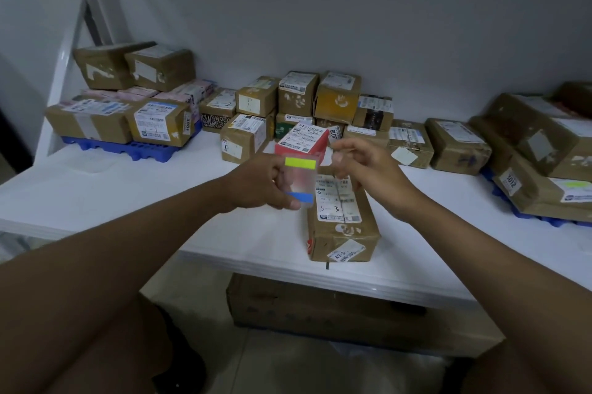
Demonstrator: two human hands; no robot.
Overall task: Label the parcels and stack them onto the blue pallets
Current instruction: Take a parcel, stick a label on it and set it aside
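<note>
Both arms are out over the white table [96,188], and the left hand [256,183] grips a small clear sheet of stickers [299,180], thumb across its lower edge by a blue strip, with a yellow-green strip along the top. The right hand [362,166] is up just beside it, fingertips pinched together near the sheet's upper corner; whether a sticker sits between them I cannot tell, it's too blurred. Right under the hands lies a long brown parcel [342,227] at the table's front edge, white shipping label on top with "3" handwritten on it. Behind it sits a red box [302,138], and beyond that a cluster of brown parcels [298,98] stands against the wall. Over on the left, a blue pallet [134,148] carries stacked parcels, two layers high. On the right, another blue pallet [538,217] peeks out from under large brown parcels. Beneath the table sits a big cardboard carton [320,307].
</note>
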